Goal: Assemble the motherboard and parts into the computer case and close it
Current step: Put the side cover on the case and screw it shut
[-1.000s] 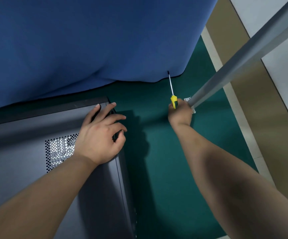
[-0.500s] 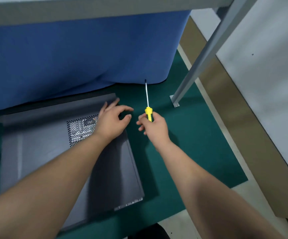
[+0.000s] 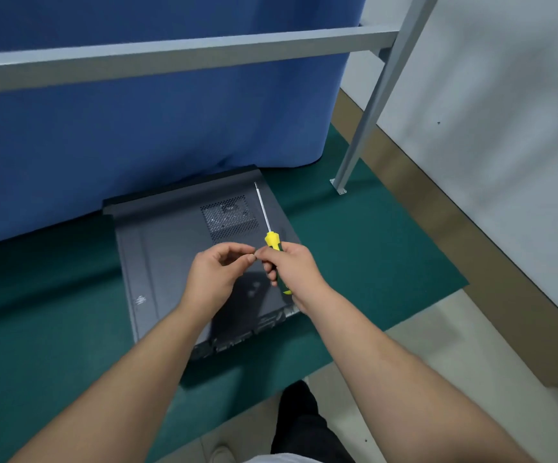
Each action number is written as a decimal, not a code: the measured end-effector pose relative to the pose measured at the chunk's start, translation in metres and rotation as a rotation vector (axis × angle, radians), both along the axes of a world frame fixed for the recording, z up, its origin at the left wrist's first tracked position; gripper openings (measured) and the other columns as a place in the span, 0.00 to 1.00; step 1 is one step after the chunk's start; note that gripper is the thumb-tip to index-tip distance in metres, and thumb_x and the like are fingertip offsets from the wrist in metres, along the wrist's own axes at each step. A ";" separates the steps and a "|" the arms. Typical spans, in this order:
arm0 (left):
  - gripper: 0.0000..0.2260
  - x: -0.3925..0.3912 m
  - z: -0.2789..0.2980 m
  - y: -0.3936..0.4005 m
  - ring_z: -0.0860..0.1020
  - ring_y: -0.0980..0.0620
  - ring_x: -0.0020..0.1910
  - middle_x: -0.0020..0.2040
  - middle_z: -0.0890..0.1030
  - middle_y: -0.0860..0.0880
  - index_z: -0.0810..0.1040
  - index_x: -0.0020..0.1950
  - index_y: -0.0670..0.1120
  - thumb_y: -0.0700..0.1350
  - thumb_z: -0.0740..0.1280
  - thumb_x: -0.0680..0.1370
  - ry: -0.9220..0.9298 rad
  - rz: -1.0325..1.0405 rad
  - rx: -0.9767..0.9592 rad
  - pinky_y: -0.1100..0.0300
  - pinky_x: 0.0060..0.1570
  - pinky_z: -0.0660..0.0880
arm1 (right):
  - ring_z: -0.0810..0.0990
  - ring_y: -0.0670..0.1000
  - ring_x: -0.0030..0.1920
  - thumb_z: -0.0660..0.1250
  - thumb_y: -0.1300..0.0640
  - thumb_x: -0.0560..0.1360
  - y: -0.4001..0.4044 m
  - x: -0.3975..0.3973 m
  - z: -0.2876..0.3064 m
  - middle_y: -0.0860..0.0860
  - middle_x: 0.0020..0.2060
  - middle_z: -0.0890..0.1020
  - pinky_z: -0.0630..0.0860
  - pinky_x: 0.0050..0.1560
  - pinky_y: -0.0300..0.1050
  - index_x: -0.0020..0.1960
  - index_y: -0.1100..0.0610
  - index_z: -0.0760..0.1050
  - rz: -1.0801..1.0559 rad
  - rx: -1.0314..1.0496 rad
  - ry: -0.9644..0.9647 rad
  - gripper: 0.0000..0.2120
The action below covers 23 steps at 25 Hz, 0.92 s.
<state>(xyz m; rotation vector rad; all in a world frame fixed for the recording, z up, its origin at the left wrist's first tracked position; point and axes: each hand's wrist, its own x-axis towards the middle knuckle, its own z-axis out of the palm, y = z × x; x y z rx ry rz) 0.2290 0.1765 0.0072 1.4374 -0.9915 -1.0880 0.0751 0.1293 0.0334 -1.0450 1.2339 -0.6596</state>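
Note:
A dark grey computer case (image 3: 167, 259) lies flat on a green mat, its side panel with a perforated vent (image 3: 229, 217) facing up. My right hand (image 3: 291, 272) grips a yellow and green screwdriver (image 3: 272, 242) whose thin shaft points up and away over the case. My left hand (image 3: 215, 275) hovers above the case with thumb and forefinger pinched together, touching the fingertips of the right hand. Something tiny may sit between those fingertips, but it is too small to make out.
The green mat (image 3: 371, 255) covers the floor around the case. A blue cloth (image 3: 137, 128) hangs behind it from a grey metal frame (image 3: 184, 58). A frame leg with a foot plate (image 3: 337, 186) stands right of the case. My dark trouser leg (image 3: 304, 426) shows below.
My left hand has lifted off the case's top corner and met the right hand, which brought the screwdriver in over the case. The view has pulled back and up.

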 end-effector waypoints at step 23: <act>0.05 -0.004 0.007 0.083 0.83 0.51 0.41 0.42 0.86 0.45 0.83 0.50 0.40 0.36 0.66 0.81 0.531 0.278 0.225 0.62 0.45 0.80 | 0.73 0.47 0.29 0.67 0.55 0.79 0.091 0.016 0.026 0.51 0.33 0.78 0.71 0.31 0.40 0.49 0.57 0.82 0.127 0.077 0.022 0.07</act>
